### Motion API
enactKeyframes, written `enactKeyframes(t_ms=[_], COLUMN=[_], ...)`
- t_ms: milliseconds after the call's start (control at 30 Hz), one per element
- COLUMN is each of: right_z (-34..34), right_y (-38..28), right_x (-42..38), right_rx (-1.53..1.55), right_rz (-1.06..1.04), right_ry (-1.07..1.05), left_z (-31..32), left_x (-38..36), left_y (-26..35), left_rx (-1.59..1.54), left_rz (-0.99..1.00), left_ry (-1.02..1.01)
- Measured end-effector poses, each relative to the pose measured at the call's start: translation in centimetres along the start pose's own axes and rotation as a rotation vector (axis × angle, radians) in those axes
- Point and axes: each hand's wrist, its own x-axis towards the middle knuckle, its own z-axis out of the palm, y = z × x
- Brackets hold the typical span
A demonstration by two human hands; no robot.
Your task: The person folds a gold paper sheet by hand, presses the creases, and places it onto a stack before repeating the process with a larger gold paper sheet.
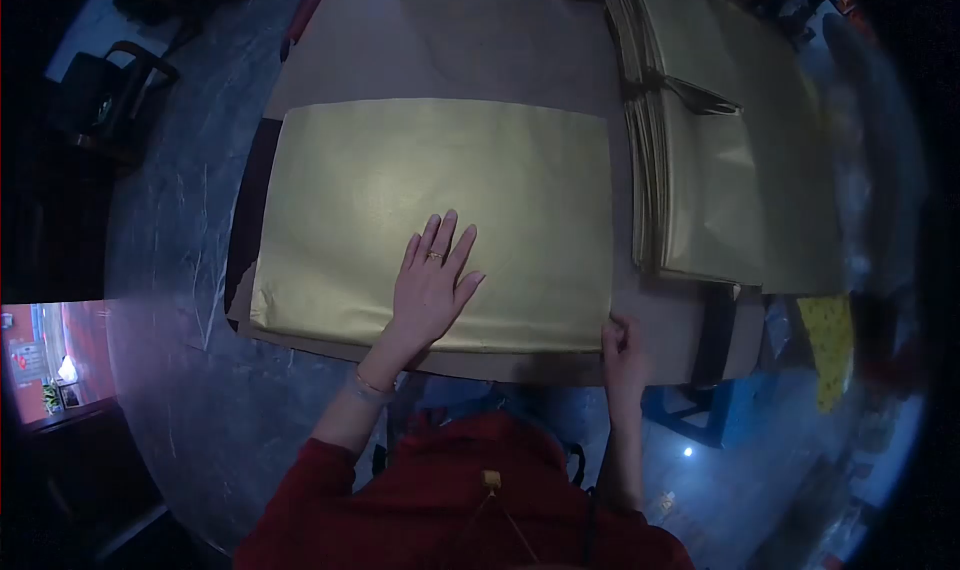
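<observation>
A large gold paper sheet [340, 190] lies flat on the brown board-covered table, its near edge creased at the left corner. My left hand [430, 295] rests on the lower middle of the sheet, palm down with fingers spread, a ring on one finger. At the sheet's near right corner, my right hand [624, 355] has its fingers curled in a pinch on the corner. The fingertips there are partly hidden. To the right of the sheet stands a thick stack of folded gold paper [715, 190], with one piece sticking up from its side.
Brown board [450, 40] covers the table, and a dark strip [713, 335] hangs over its near right edge. Below sits a blue stool [715, 420]. Yellow paper [828, 345] hangs at the right. A dark chair [100, 95] stands at the far left on the grey floor.
</observation>
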Motion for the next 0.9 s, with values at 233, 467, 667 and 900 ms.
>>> enactKeyframes(t_ms=[233, 467, 667, 900], right_z=[-0.4, 5.9, 6.6, 6.9], right_y=[-6.4, -10.9, -9.7, -9.7], right_x=[1.2, 6.0, 6.1, 6.1], right_rx=[0.060, -0.034, -0.269, -0.215], right_rz=[-0.288, -0.681, -0.713, -0.716], right_ry=[0.073, -0.027, -0.053, -0.038], left_z=[0.1, 0.2, 0.1, 0.3], left_x=[0.0, 0.1, 0.1, 0.0], left_y=[-0.1, -0.1, 0.0, -0.1], left_rx=[-0.002, -0.010, -0.044, -0.020], left_rz=[0.011, -0.011, -0.004, 0.009], left_ry=[0.005, -0.008, 0.016, 0.046])
